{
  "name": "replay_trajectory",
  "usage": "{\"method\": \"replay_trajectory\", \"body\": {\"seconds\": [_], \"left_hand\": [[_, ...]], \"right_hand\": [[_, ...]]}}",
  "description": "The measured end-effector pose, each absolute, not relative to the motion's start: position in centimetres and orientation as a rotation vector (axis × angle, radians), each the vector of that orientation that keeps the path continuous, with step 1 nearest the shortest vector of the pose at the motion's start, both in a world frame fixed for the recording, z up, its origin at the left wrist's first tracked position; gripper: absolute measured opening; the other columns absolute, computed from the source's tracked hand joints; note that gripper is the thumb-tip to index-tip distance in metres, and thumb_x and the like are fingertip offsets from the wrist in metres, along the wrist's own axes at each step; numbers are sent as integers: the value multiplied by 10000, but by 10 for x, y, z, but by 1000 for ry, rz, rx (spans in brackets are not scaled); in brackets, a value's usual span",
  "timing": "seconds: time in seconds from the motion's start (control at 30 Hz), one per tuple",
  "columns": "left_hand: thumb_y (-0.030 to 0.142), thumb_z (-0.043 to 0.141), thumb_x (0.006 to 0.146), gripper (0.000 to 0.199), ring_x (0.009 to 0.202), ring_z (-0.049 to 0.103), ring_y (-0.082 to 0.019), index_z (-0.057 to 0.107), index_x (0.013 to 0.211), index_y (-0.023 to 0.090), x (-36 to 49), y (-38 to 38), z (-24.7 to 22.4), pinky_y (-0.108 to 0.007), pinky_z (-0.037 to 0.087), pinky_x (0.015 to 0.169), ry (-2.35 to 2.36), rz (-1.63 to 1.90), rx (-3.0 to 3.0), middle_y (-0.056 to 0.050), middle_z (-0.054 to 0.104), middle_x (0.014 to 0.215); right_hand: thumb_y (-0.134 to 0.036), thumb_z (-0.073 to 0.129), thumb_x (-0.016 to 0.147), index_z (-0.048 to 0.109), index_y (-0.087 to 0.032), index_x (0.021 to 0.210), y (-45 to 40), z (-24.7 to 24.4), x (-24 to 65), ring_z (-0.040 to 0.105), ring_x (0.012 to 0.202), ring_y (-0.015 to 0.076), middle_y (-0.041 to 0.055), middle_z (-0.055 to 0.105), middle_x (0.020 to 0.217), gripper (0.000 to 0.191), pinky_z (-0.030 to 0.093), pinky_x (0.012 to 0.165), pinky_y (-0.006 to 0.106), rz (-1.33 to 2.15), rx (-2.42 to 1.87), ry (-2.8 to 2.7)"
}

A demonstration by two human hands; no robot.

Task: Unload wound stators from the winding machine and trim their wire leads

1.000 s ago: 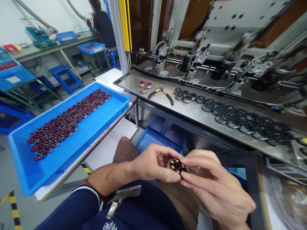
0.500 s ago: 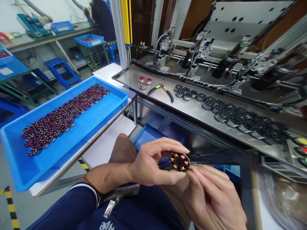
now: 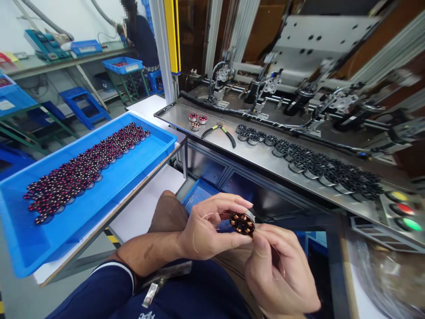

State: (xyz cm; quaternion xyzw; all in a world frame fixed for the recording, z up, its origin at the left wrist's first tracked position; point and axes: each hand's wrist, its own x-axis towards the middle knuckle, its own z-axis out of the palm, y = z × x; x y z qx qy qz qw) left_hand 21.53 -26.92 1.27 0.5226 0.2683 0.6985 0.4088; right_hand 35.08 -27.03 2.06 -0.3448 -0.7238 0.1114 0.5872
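Observation:
Between the thumb and fingers of my left hand [image 3: 212, 228] is a round motor stator [image 3: 242, 224], its copper-wound poles facing up toward me. A thin copper wire [image 3: 210, 215] trails from its left side over the back of that hand. My right hand [image 3: 282, 266] pinches at the stator's lower right edge, thumb against forefinger. Another copper wire [image 3: 278, 253] runs out through those fingers and curls below them. Both hands hover above my lap, in front of the machine's ledge.
A blue tray [image 3: 159, 142] at left holds many wound stators [image 3: 83, 166]. On the metal ledge [image 3: 255, 153] lie green-and-black cutters [image 3: 229, 136], three stators [image 3: 195, 120] and rows of black stator cores [image 3: 312, 161]. A button panel [image 3: 403, 208] stands at right. A person [image 3: 142, 37] sits at the back.
The stator and both hands have shifted slightly left and the stator has tilted, showing its outer side. Copper wire now shows over my left hand and from my right fingers. The view has shifted.

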Motion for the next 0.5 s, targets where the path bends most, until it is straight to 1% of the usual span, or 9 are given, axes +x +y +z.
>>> {"method": "replay_trajectory", "body": {"seconds": [0.03, 0.1, 0.17, 0.2, 0.23, 0.33, 0.4, 0.5], "left_hand": [[131, 843, 735, 399, 1032, 706, -173, 656, 1081, 194, 214, -270, 12, -273, 588, 868, 655, 1703, 1256, -81, 715, 1163], [189, 903, 676, 523, 1057, 697, -189, 624, 1118, 193, 209, -270, 13, -289, 572, 893, 647, 1551, 1127, -92, 706, 1173], [255, 944, 625, 634, 1024, 690, -177, 593, 1149, 193, 202, -268, 14, -266, 555, 866, 667, 1375, 1038, -82, 699, 1124], [295, 935, 645, 622, 967, 690, -156, 583, 1146, 192, 198, -267, 15, -247, 549, 827, 664, 1288, 1018, -66, 694, 1072], [341, 903, 696, 570, 887, 687, -132, 573, 1135, 190, 195, -266, 15, -228, 543, 773, 640, 1209, 1012, -46, 686, 1003], [463, 739, 861, 422, 672, 654, -95, 542, 1111, 186, 188, -262, 12, -198, 519, 613, 498, 1061, 1012, -1, 660, 824], [496, 686, 895, 409, 638, 665, -106, 534, 1109, 182, 188, -260, 10, -195, 519, 571, 433, 1063, 997, -1, 668, 780], [480, 682, 905, 399, 685, 711, -133, 552, 1120, 170, 191, -258, 6, -203, 545, 586, 398, 1104, 959, -30, 704, 812]], "right_hand": [[8, 596, 889, 645, -184, 933, -269, 21, 349, 629, 724, 144, 17, 658, 835, 203, 513, 635, 276, 299, -783, -1671], [18, 569, 897, 626, -177, 922, -264, 23, 347, 607, 720, 127, 8, 638, 822, 204, 499, 636, 259, 353, -745, -1660], [22, 563, 899, 619, -173, 925, -260, 24, 347, 601, 730, 121, 6, 635, 828, 205, 492, 638, 250, 375, -717, -1667], [25, 561, 899, 618, -172, 925, -258, 25, 347, 601, 735, 120, 6, 634, 830, 207, 491, 640, 248, 383, -704, -1672], [28, 559, 899, 617, -171, 926, -256, 25, 348, 600, 736, 119, 5, 632, 830, 209, 490, 640, 246, 394, -693, -1674], [31, 561, 899, 620, -170, 923, -254, 25, 352, 598, 725, 116, 3, 626, 825, 211, 489, 637, 244, 414, -676, -1682], [20, 565, 905, 622, -172, 922, -254, 26, 355, 601, 720, 119, 4, 625, 822, 202, 489, 635, 245, 415, -686, -1692], [8, 572, 905, 615, -178, 904, -255, 28, 356, 606, 699, 123, 3, 625, 809, 191, 488, 620, 246, 398, -726, -1712]]}}
